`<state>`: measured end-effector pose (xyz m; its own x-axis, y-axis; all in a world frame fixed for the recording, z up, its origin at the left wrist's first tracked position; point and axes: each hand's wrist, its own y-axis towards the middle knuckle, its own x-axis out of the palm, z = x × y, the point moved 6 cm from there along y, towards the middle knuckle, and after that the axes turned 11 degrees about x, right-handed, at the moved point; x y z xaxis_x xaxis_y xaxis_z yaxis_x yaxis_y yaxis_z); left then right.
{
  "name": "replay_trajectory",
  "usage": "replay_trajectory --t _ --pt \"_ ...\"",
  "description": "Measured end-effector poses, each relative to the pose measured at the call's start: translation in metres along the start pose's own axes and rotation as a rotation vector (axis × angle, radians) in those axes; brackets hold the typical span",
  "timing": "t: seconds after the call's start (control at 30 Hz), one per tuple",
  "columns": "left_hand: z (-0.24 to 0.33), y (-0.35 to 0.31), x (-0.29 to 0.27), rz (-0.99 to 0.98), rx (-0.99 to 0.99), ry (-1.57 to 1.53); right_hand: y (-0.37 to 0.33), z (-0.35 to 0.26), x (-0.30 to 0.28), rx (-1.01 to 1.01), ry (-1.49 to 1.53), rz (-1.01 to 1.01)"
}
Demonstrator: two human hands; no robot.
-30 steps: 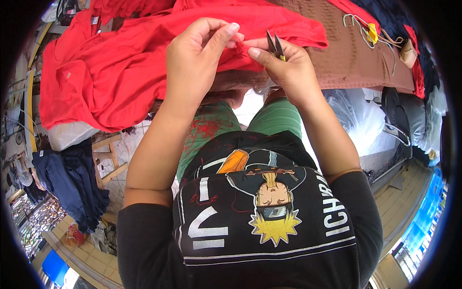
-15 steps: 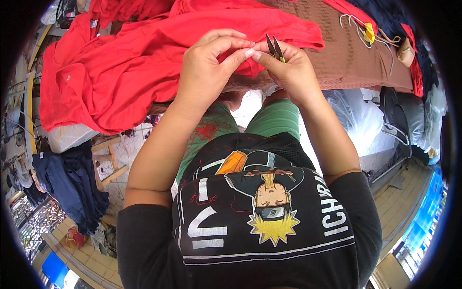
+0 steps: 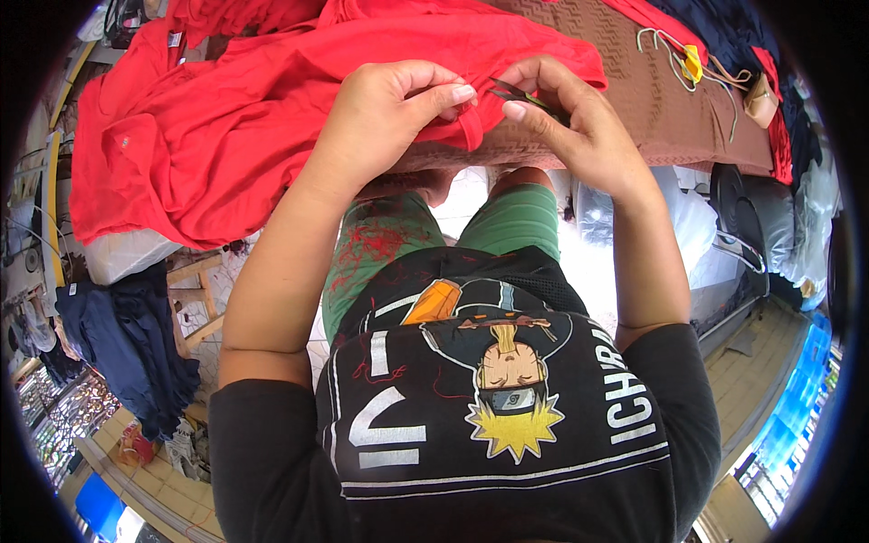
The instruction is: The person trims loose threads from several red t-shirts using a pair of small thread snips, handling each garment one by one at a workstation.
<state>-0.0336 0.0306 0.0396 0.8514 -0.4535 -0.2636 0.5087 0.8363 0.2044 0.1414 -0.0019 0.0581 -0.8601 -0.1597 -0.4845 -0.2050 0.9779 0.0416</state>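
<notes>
A red garment (image 3: 244, 118) lies in folds over the brown-covered table in front of me. My left hand (image 3: 385, 113) is closed, with thumb and fingers pinching a small fold at the garment's near edge. My right hand (image 3: 593, 127) holds dark thread snips (image 3: 516, 92), whose handles are mostly hidden in the palm. The snips' blades are parted and point left toward the pinched fold, a short gap away from it. My right thumb and index finger are spread apart around the tool.
The brown patterned cloth (image 3: 670, 113) covers the table. On its right lie pale cords with a yellow piece (image 3: 692, 65) and a small tan pouch (image 3: 760, 100). Dark blue clothing (image 3: 136, 348) hangs at left. Clear plastic bags (image 3: 656, 213) stand under the table's right side.
My hands were together at the fingertips and are now apart. The right hand has moved right, and the snips have turned from pointing up to pointing left.
</notes>
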Motion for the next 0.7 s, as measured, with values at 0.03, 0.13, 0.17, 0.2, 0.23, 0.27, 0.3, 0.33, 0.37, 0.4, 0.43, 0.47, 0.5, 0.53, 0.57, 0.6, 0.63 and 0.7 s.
replay_trajectory --t 0.03,0.13,0.17,0.2,0.23,0.27,0.3,0.33,0.37,0.4,0.43,0.47,0.5,0.53,0.57,0.6,0.63,0.7 --pt "0.001 0.000 0.000 -0.014 -0.004 -0.033 0.000 -0.005 -0.002 -0.004 -0.021 -0.019" --pt "0.002 -0.002 -0.001 -0.026 -0.012 -0.074 -0.001 -0.009 -0.005 0.028 -0.109 -0.083" --pt "0.002 -0.001 -0.001 -0.031 -0.003 -0.065 -0.001 -0.010 -0.005 0.040 -0.113 -0.088" --pt "0.002 -0.001 -0.001 -0.036 0.007 -0.057 -0.002 -0.012 -0.004 0.051 -0.116 -0.093" --pt "0.003 -0.001 -0.001 -0.040 0.016 -0.048 -0.001 -0.014 -0.003 0.062 -0.119 -0.098" --pt "0.003 -0.001 -0.001 -0.038 0.008 -0.041 -0.001 -0.016 -0.002 0.067 -0.115 -0.106" --pt "0.004 -0.001 -0.001 -0.035 0.000 -0.034 -0.001 -0.019 -0.001 0.071 -0.111 -0.114" --pt "0.004 -0.001 -0.001 -0.033 -0.009 -0.027 0.000 -0.020 -0.001 0.076 -0.107 -0.122" --pt "0.004 -0.002 -0.001 -0.030 -0.005 -0.029 0.000 -0.021 0.000 0.079 -0.127 -0.129" --pt "0.003 -0.002 -0.002 -0.028 -0.001 -0.032 0.001 -0.021 0.001 0.081 -0.146 -0.136" --pt "0.004 -0.002 -0.002 -0.025 0.003 -0.034 0.002 -0.022 0.002 0.084 -0.165 -0.144" --pt "0.005 -0.002 -0.002 -0.028 0.000 -0.020 0.002 -0.022 0.003 0.070 -0.154 -0.142" --pt "0.008 -0.002 -0.001 -0.031 -0.002 -0.007 0.002 -0.022 0.004 0.057 -0.143 -0.139" --pt "0.010 -0.002 -0.001 -0.034 -0.004 0.006 0.002 -0.023 0.004 0.043 -0.132 -0.137" --pt "0.011 -0.002 -0.001 -0.030 0.009 0.006 0.002 -0.023 0.005 0.047 -0.116 -0.146" --pt "0.012 -0.003 -0.001 -0.026 0.022 0.006 0.002 -0.022 0.005 0.050 -0.101 -0.155" --pt "0.013 -0.003 -0.001 -0.023 0.036 0.005 0.002 -0.022 0.006 0.054 -0.085 -0.165" --pt "0.013 -0.004 -0.001 -0.012 0.042 0.021 0.000 -0.024 0.006 0.033 -0.097 -0.193"
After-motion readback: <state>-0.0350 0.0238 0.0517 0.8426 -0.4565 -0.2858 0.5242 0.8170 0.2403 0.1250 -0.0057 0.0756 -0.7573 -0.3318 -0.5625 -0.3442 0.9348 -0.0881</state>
